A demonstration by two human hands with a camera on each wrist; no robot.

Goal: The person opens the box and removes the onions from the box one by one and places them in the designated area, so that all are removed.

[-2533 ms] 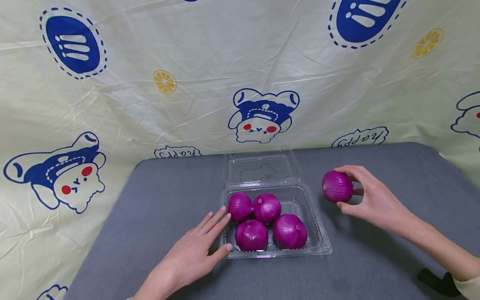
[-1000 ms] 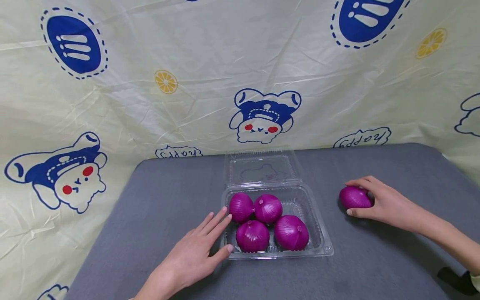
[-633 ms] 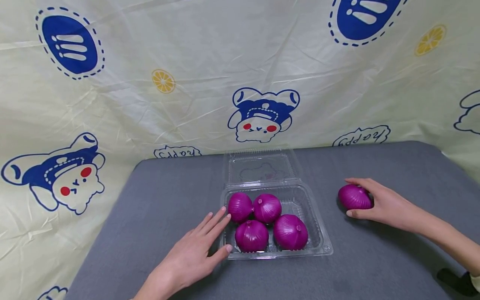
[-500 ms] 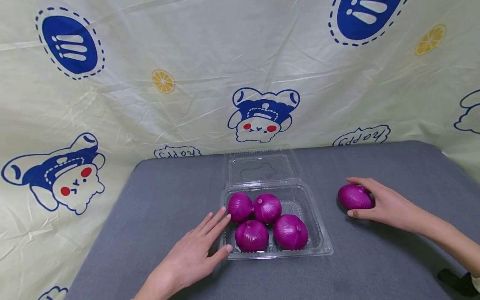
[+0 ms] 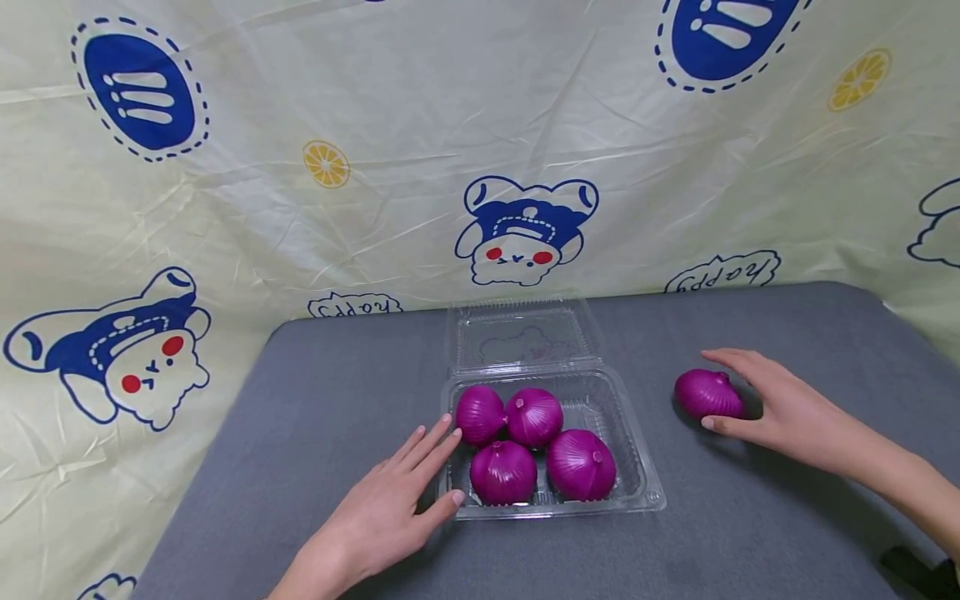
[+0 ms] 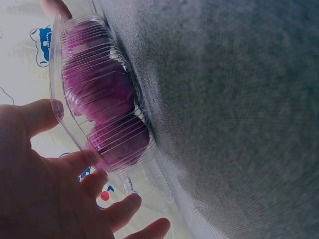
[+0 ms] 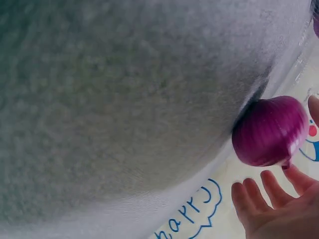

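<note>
On the grey table to the right of the box lies a purple onion (image 5: pixel 705 394), tipped on its side. Around its right side, slightly apart, my right hand (image 5: pixel 787 408) holds its thumb and fingers spread; the right wrist view shows a gap between most fingers and the onion (image 7: pixel 270 131). My left hand (image 5: pixel 382 504) touches the left rim of a clear plastic box (image 5: pixel 645 492) with fairly straight fingers. Several purple onions (image 5: pixel 581 464) sit inside the box, seen through its wall in the left wrist view.
The box's clear lid (image 5: pixel 525 333) lies folded back behind it. The grey tabletop (image 5: pixel 337 375) reaches back to a pale printed cloth (image 5: pixel 405 225) hanging behind. Inside the box, bare floor shows at the back right corner.
My right hand has lowered the onion from the air onto the table, a little further right. Its fingers have since loosened and drawn away from the onion. My left hand has stayed still.
</note>
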